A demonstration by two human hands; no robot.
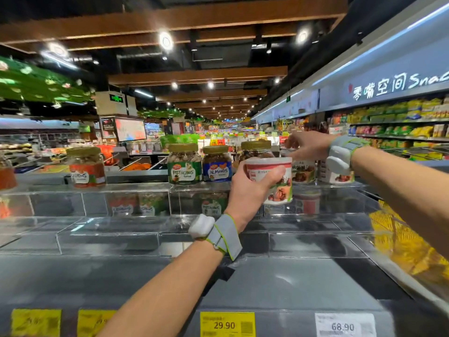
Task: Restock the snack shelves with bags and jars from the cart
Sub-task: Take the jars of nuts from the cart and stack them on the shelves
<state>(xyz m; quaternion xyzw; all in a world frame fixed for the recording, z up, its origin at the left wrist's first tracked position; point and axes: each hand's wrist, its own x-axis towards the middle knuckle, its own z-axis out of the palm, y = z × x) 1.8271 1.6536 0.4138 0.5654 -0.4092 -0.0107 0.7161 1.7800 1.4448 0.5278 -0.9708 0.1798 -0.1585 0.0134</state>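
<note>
You are holding a tub [269, 166] in your left grip [250, 188] right of the almonds jar [216, 164] while your right grip [306, 147] is clasping the shelved tub [303, 172], probably making room.

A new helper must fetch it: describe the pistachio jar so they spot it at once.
On the top clear step of the display stands a row of gold-lidded jars. The pistachio jar is just left of the blue almond jar, near the middle. It alone wears a green label reading PISTACHIOS.
</note>
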